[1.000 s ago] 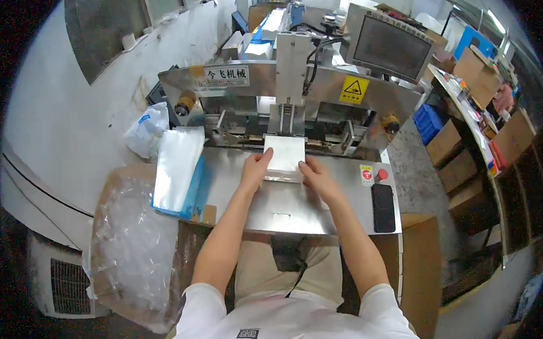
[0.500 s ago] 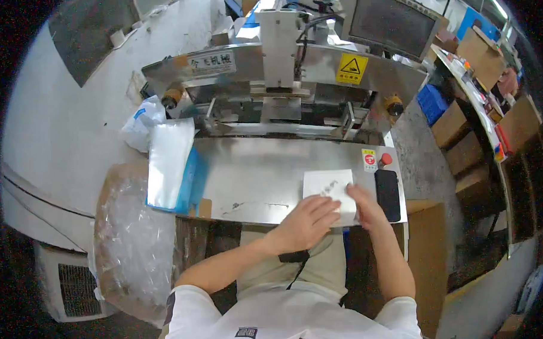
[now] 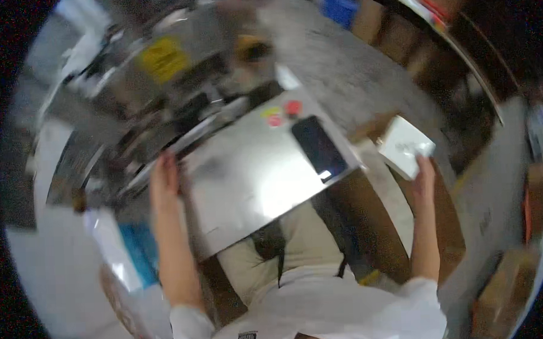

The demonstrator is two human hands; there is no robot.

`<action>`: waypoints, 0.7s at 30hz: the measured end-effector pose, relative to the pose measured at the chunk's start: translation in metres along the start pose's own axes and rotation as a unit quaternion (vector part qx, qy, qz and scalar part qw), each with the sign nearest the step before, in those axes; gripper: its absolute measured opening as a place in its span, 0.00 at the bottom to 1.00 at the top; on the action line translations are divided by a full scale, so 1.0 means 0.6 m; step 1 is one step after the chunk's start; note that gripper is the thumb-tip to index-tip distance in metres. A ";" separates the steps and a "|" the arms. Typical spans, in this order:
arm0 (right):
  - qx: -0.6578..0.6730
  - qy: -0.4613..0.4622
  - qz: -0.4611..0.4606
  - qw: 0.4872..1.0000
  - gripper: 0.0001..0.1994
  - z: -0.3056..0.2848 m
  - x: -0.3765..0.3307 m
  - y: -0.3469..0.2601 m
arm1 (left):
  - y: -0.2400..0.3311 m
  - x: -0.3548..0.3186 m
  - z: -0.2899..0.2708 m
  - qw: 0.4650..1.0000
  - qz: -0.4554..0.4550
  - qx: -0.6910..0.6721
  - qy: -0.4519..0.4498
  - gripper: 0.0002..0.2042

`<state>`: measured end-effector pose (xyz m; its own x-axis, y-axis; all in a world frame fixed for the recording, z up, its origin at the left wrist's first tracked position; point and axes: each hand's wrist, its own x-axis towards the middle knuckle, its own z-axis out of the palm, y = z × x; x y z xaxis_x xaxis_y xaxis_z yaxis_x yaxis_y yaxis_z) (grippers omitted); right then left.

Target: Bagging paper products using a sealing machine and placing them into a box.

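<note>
Out to the right, my right hand (image 3: 425,175) grips a flat white box (image 3: 404,146) by its near edge, with faint dark print on top. The box is tilted and held above an open cardboard carton (image 3: 447,223). My left hand (image 3: 165,178) is over the left part of the metal worktable (image 3: 241,164), close to the machine. Its fingers stretch forward, somewhat blurred, and nothing shows in them. A black phone (image 3: 320,148) lies on the table's right end, beside a red button (image 3: 293,108).
Left of the table are a blue-and-white stack of plastic sheets or bags (image 3: 128,249) and a carton with clear plastic (image 3: 123,300). The machine (image 3: 156,108) with a yellow sign (image 3: 164,59) stands behind the table. A blue crate (image 3: 339,9) and shelving are farther right.
The view has swung right. The white box has left the table and moved right in my right hand. My left hand has let go of it and is now farther left.
</note>
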<state>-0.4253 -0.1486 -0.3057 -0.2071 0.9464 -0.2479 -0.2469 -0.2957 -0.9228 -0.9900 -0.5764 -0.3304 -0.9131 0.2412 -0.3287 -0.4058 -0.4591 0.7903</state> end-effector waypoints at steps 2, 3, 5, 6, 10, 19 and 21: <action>-0.140 0.053 -0.065 0.987 0.19 -0.081 0.037 0.052 | -0.004 -0.051 0.025 1.000 0.004 -0.015 -0.017 0.08; -0.113 0.090 -0.010 0.989 0.21 -0.130 0.064 0.088 | -0.007 -0.069 0.032 1.000 0.009 0.015 -0.017 0.09; -0.113 0.110 0.049 0.986 0.22 -0.153 0.087 0.141 | -0.006 -0.105 0.050 0.999 0.019 0.048 -0.015 0.10; -0.193 0.115 0.109 0.968 0.23 -0.183 0.092 0.165 | -0.008 -0.142 0.065 0.996 0.029 0.087 -0.022 0.11; -0.063 0.100 0.183 0.976 0.18 -0.209 0.155 0.288 | 0.010 -0.249 0.069 0.972 0.067 0.216 -0.058 0.11; -0.297 -0.085 0.242 0.920 0.19 -0.140 0.189 0.304 | 0.255 -0.412 -0.211 0.920 0.193 0.297 0.167 0.18; -0.351 -0.126 0.177 0.911 0.14 -0.131 0.161 0.268 | 0.317 -0.426 -0.392 0.892 0.240 0.305 0.231 0.18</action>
<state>-0.4109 -0.0946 -0.5013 -0.3898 0.7218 -0.5720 0.5247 -0.3364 -0.7820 -0.8430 -0.9264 -0.2178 -0.9519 -0.3012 0.0559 0.0038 0.1708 0.9853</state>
